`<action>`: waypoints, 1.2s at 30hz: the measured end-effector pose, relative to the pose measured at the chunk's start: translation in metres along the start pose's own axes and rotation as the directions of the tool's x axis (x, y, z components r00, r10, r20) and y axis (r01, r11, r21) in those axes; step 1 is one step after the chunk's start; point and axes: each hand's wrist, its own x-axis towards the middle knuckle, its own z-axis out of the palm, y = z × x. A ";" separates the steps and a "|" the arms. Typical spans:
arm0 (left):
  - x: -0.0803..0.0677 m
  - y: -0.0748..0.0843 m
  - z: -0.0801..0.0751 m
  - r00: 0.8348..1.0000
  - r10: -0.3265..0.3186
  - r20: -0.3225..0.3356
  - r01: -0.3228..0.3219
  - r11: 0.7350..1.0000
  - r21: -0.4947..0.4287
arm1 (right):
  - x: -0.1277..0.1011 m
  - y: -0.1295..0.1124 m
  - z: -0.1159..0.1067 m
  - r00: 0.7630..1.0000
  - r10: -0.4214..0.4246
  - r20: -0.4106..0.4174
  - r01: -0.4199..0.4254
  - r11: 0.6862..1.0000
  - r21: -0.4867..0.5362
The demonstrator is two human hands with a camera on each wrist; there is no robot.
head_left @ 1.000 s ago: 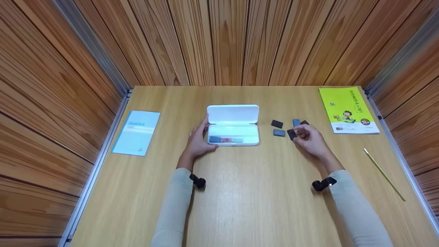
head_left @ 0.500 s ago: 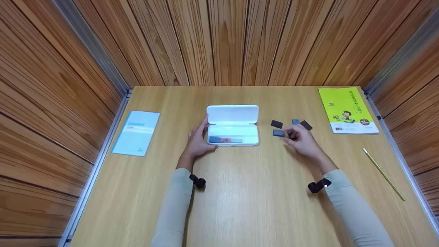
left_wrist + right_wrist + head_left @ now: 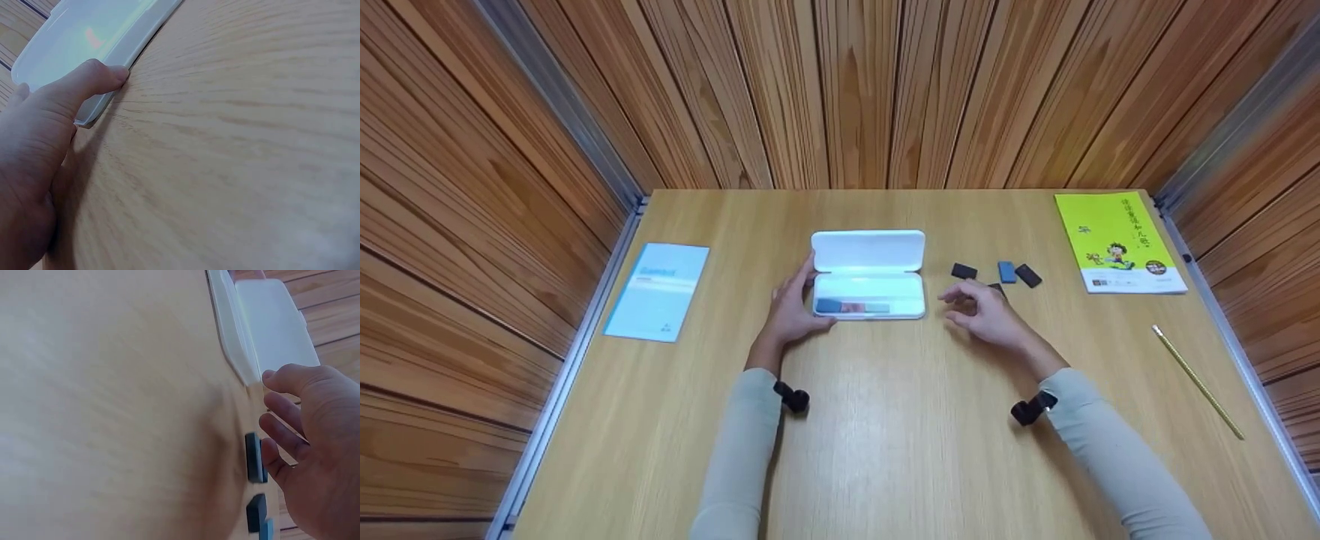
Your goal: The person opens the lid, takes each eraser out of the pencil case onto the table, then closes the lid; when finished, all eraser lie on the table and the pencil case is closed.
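**Steady case, loose right hand: tips for the reach**

Looks like a reach across from the blocks toward the open white case (image 3: 869, 289), mid-frame, lid up, blue-pink-pale strip (image 3: 853, 307) inside. In the left hand (image 3: 793, 305), a grasp on the case's left end, thumb on the near rim. In the right hand (image 3: 988, 313), nothing visible: fingers relaxed and apart in the right wrist view.

To do it well, brace the case with the left, no hard squeezing. Bring the right over high enough not to bump the dark block (image 3: 964, 271) just beyond the fingers, then lower gently.

Versus a second ago: no more dark block at the right fingertips, and a clear shift leftward in the frame. Now fully uncovered, the blue block (image 3: 1007, 271). Hidden now, probably behind the fingers, the grey-blue block. Same spot for left hand and case.
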 end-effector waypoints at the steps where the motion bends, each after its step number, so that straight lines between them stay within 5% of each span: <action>1: 0.000 0.000 0.000 1.000 -0.001 0.002 0.001 1.000 0.000 | 0.002 -0.003 0.002 1.000 -0.006 0.004 0.006 1.000 -0.002; 16: 0.000 0.003 -0.001 1.000 0.007 -0.008 -0.007 1.000 0.025 | 0.024 -0.037 0.027 0.993 -0.034 0.110 0.033 0.999 0.009; 36: -0.001 0.005 0.000 0.999 -0.042 -0.006 0.042 0.999 0.021 | 0.048 -0.059 0.060 0.977 0.023 0.210 -0.035 0.998 0.057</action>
